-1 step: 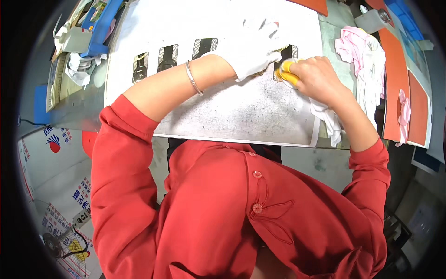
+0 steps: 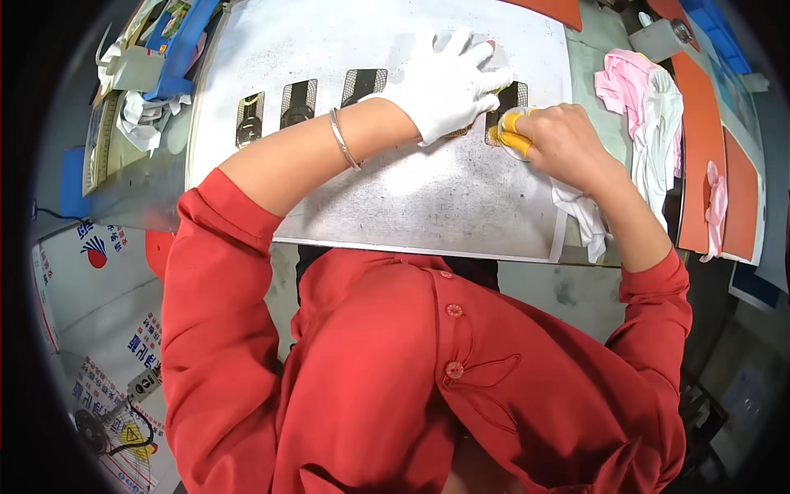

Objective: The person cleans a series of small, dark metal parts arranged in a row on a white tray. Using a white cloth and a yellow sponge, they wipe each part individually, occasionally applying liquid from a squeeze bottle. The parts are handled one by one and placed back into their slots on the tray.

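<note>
A white glove covers my left hand (image 2: 453,86), which lies with spread fingers on the white board (image 2: 411,198), over part of the row of dark pieces. My right hand (image 2: 564,144) is bare apart from yellow finger covers (image 2: 512,123). Its bent fingers pinch a small white cloth pad (image 2: 515,151) against the dark mesh-patterned rectangular piece (image 2: 518,95) at the right end. Farther left on the board lie similar rectangles: a dark piece (image 2: 364,82), a middle piece (image 2: 298,99) and a left piece (image 2: 250,115). My hands partly hide the right-hand piece.
Pink cloth (image 2: 625,78) and white cloth (image 2: 658,123) lie right of the board, with another white rag (image 2: 583,218) by its near right corner. A translucent bottle (image 2: 658,39) lies at the far right. Orange mats (image 2: 699,132) line the right side; a blue tray (image 2: 177,58) stands far left.
My right hand and the pad have shifted very slightly toward me. The left hand stays in place, and the overexposed glare over the glove and board has faded.
</note>
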Motion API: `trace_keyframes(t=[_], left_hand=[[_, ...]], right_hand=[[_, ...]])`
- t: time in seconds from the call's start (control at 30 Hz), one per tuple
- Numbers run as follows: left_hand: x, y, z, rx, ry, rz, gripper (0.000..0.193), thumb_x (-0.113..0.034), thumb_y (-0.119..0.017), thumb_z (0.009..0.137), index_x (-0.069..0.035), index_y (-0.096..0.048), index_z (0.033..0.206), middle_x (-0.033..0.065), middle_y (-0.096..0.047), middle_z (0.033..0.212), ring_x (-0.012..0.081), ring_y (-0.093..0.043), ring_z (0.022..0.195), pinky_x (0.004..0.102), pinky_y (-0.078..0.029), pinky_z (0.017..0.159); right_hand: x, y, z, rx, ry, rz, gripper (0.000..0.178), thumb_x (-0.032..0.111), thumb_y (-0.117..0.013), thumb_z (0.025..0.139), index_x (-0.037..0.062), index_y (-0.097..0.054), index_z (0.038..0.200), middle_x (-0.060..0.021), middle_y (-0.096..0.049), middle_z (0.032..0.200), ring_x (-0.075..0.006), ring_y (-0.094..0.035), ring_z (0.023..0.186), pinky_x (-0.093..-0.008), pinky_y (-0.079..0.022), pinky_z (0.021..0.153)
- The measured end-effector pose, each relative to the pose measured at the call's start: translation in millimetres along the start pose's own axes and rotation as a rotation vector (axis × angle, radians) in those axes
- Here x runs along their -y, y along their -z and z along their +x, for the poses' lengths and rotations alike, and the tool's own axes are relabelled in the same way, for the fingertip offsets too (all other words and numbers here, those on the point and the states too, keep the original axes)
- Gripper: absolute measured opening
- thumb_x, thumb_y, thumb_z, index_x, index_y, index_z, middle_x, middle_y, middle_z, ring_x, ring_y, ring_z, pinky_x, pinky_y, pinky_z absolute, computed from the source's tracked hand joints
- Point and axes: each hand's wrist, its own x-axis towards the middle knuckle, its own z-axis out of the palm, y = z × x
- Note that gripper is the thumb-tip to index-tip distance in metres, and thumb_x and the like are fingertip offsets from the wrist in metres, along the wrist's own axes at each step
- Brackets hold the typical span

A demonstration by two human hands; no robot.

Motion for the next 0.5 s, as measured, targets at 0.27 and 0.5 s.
trace_keyframes(t=[0.27,0.5], left_hand=[[1,1,-1,-0.007,0.031,-0.021,0.037,-0.036,-0.042,0.087,-0.027,-0.048,0.123,0.0103,-0.044,0.127,0.0305,-0.037,0.116,0.0525,-0.029,0.092],[-3,12,4,0.079,0.045,-0.024,0.042,-0.023,-0.049,0.079,-0.028,-0.049,0.120,0.0093,-0.043,0.127,0.0303,-0.037,0.116,0.0568,-0.025,0.090]], right_hand=[[-8,1,7,0.010,0.090,0.034,0.008,0.009,-0.052,0.069,0.0066,-0.060,0.073,-0.0123,-0.061,0.065,-0.0326,-0.058,0.063,-0.0436,-0.043,0.059],[-12,-2,10,-0.019,0.123,0.019,0.006,0.009,-0.054,0.066,0.0054,-0.058,0.069,-0.0130,-0.059,0.063,-0.0326,-0.057,0.061,-0.0433,-0.043,0.057]])
